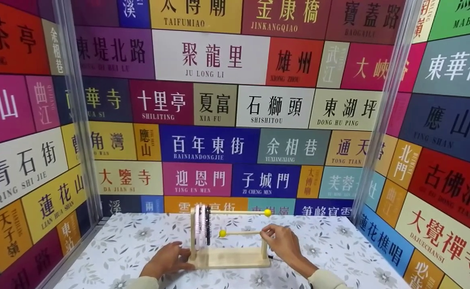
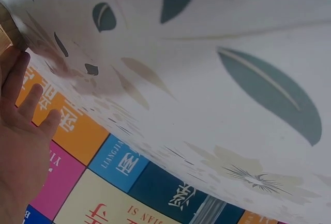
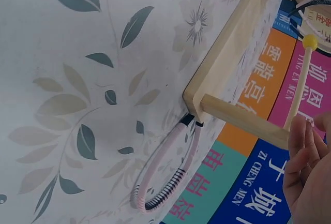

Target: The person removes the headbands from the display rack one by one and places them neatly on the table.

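A light wooden headband rack (image 1: 231,261) stands on the table. Its upper rod, ending in a yellow ball (image 1: 267,212), carries several headbands (image 1: 203,225) in pink, white and black by the tall left post. The lower rod (image 1: 241,233) points left and ends in another yellow ball (image 1: 222,233). My right hand (image 1: 281,241) pinches this rod's right end at the top of the short post (image 3: 248,118). My left hand (image 1: 166,260) holds the rack's left end by the base; in the left wrist view its other fingers (image 2: 33,102) are spread off the wood.
Behind the right post a pink and black headband (image 3: 160,172) lies on the table, mostly hidden in the head view. A white cloth with grey flowers and leaves (image 1: 138,241) covers the table. Colourful sign-printed walls (image 1: 211,144) enclose its back and sides.
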The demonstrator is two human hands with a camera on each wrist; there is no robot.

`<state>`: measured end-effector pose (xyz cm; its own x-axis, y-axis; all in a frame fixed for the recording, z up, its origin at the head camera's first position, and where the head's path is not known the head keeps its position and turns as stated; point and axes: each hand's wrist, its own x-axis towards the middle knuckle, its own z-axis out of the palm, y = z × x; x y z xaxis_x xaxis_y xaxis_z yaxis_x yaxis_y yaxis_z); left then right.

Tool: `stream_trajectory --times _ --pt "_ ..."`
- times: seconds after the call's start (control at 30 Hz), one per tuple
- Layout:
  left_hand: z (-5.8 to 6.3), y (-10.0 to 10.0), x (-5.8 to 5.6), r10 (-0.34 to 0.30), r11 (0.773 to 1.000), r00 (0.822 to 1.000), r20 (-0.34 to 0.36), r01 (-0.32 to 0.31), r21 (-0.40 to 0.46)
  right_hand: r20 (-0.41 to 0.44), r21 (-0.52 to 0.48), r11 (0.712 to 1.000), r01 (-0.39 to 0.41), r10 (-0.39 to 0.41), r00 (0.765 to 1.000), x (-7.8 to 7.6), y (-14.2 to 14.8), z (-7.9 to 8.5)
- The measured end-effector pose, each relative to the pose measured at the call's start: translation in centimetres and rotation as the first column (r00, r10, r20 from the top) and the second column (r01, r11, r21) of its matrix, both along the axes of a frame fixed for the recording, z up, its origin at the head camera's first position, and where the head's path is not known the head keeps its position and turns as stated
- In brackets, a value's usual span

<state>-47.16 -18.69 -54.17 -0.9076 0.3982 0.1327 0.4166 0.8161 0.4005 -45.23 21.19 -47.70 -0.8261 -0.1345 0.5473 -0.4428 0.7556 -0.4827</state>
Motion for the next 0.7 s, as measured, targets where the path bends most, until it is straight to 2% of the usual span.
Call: stream_trajectory --times 0.1,0.43,0.6,0.7 --pt "0.0 0.0 -0.1 0.029 1.000 0.999 0.026 -0.029 0.004 -0.001 0.006 1.000 -0.021 0.021 1.000 0.0 -0.6 0.2" --pt "0.1 0.4 0.1 0.106 0.994 0.990 0.090 -0.109 0.023 -0.109 0.071 0.996 -0.058 0.065 0.992 0.1 -2.7 0.2" --pt "0.5 0.5 0.4 0.160 0.982 0.973 0.164 -0.174 0.075 -0.078 0.057 0.992 -0.116 0.120 0.990 0.2 -3.7 0.4" --pt "0.3 0.2 0.4 0.084 0.994 0.993 0.081 -0.089 0.060 -0.065 0.061 0.989 -0.133 0.137 0.988 0.3 -4.5 0.7"
